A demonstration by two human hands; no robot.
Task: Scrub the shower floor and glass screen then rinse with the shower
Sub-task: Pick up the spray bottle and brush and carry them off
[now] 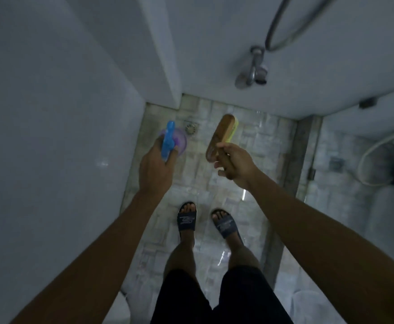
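Observation:
I look down into a narrow shower stall. My left hand [155,168] grips a spray bottle [171,141] with a blue trigger head and a purple body, held over the floor's left side. My right hand [234,166] holds a wooden scrub brush [219,136] with yellow-green bristles, tilted, above the middle of the floor. The pale tiled shower floor [249,146] looks wet and shiny. The glass screen [345,183] stands on the right, beyond a grey threshold strip. Both brush and bottle hang in the air, apart from the floor.
A round drain [192,128] sits near the far left corner. A metal tap [253,67] with a looping shower hose [284,31] is on the far wall. White walls close in left and ahead. My feet in dark slides [186,220] stand on the tiles.

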